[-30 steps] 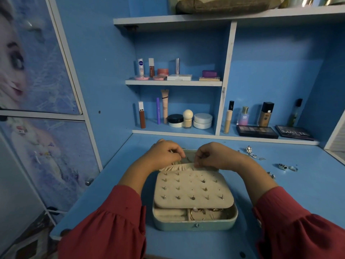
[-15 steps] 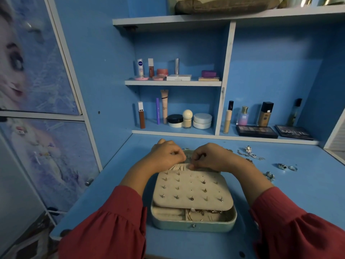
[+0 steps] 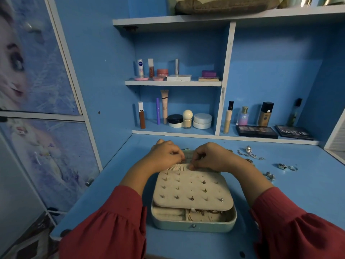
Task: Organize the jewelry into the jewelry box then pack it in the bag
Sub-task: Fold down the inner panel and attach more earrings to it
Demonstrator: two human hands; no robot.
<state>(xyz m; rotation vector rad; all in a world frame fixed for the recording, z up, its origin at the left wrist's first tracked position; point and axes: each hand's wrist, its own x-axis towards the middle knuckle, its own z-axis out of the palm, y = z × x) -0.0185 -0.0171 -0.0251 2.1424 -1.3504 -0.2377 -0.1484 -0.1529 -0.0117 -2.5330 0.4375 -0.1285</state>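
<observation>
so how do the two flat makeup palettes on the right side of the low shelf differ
The left palette shows rows of small shadow pans through its top, while the right palette has a dark cover printed with the word MATTE. The left palette lies nearer the foundation bottle; the right palette sits closer to the shelf's outer end. Both are black, rectangular and lying flat, side by side on the same shelf.

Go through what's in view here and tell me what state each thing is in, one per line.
jewelry box: open on the desk, jewelry in its front compartment.
earring panel: folded down over the box, studs pushed through.
left hand: fingers curled at the panel's gathered far edge.
right hand: pinching that same edge.
rings: loose on the desk.
chain: loose on the desk.
</observation>
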